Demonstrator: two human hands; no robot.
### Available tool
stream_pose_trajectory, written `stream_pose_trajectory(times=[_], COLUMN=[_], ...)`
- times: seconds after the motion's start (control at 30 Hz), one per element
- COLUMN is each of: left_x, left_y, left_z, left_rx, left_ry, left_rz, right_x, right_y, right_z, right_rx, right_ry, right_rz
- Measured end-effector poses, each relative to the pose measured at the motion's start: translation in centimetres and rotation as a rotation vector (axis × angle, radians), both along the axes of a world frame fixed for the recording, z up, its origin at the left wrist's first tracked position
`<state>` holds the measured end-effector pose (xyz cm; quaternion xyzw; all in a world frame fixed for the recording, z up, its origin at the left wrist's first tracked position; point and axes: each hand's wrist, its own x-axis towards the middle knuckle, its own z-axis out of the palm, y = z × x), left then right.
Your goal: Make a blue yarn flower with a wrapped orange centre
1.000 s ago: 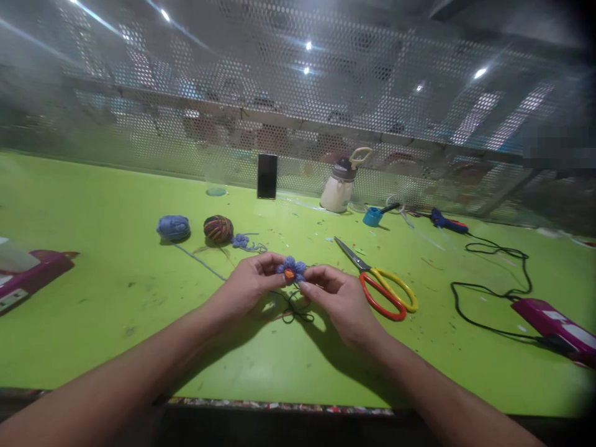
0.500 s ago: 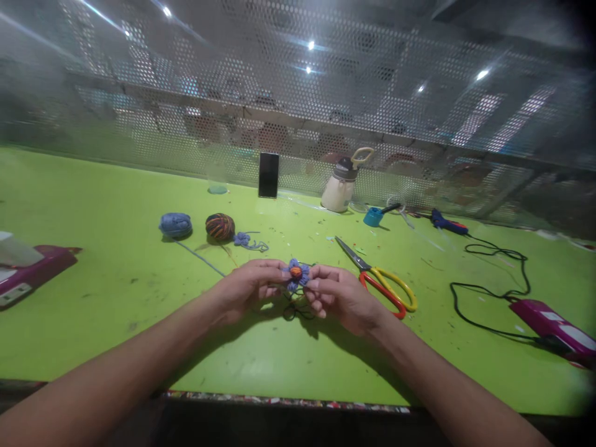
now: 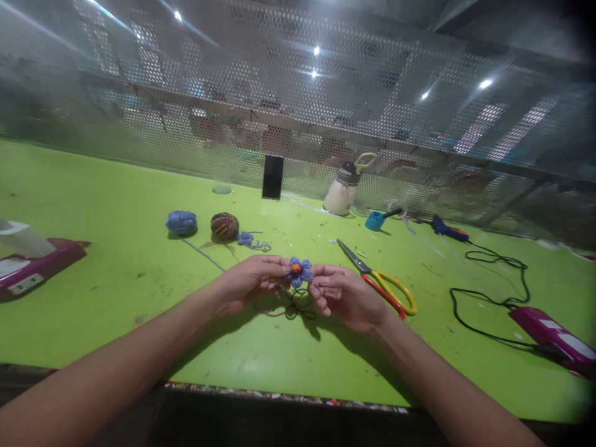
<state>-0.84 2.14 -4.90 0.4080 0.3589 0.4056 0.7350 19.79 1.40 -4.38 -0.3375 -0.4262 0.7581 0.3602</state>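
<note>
A small blue yarn flower (image 3: pixel 300 273) with an orange centre is held up between my two hands, above the table. My left hand (image 3: pixel 254 279) pinches its left side between thumb and fingers. At its right edge, my right hand (image 3: pixel 344 295) has thumb and fingertips closed on a petal. Dark loose yarn (image 3: pixel 298 307) lies in loops just below the flower. Beyond my left hand sit a blue yarn ball (image 3: pixel 181 222), a multicoloured yarn ball (image 3: pixel 225 226) and a second blue yarn piece (image 3: pixel 246 238). Scissors (image 3: pixel 372 270) with red and yellow handles lie beside my right hand.
At the back of the green table (image 3: pixel 116 205) stand a phone (image 3: pixel 272 177), a bottle (image 3: pixel 342 192) and a blue pot (image 3: pixel 375 221). A glue gun (image 3: pixel 449 228) lies right, its black cord looping near a purple power strip (image 3: pixel 554 335). Another purple strip (image 3: pixel 41 267) lies left.
The flower has turned slightly between my fingers, and my right fingers have shifted to its right edge. The whole view has moved a little.
</note>
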Motion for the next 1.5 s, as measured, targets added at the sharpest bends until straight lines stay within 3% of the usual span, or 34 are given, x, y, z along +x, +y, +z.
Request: stream_pose_trajectory(times=[0.27, 0.53, 0.83, 0.97, 1.1, 1.2, 1.3, 1.5], left_x=[-0.2, 0.1, 0.0, -0.3, 0.1, 0.8, 1.1, -0.1], left_y=[0.3, 0.4, 0.9, 1.3, 0.6, -0.2, -0.5, 1.8], left_z=[-0.3, -0.7, -1.3, -1.4, -0.3, 0.7, 1.2, 0.6], left_rx=[0.016, 0.016, -0.008, -0.016, -0.004, 0.020, 0.035, 0.077], left_ry=[0.015, 0.027, 0.041, 0.057, 0.052, 0.062, 0.107, 0.271], left_rz=[0.017, 0.087, 0.066, 0.037, -0.055, -0.129, -0.154, 0.066], right_x=[-0.3, -0.8, -1.0, -0.9, -0.9, -1.1, -1.3, -0.9], right_y=[-0.1, 0.0, 0.6, 0.7, 0.9, 0.8, 0.7, 1.2], right_z=[-0.4, -1.7, -2.4, -2.5, -2.1, -1.8, -2.0, -2.5], right_rx=[0.029, 0.206, 0.197, 0.263, 0.366, 0.371, 0.348, 0.312], right_ry=[-0.031, -0.130, -0.202, -0.228, -0.169, -0.077, -0.139, -0.261], right_rz=[-0.059, -0.140, -0.202, -0.207, -0.271, -0.119, 0.021, 0.004])
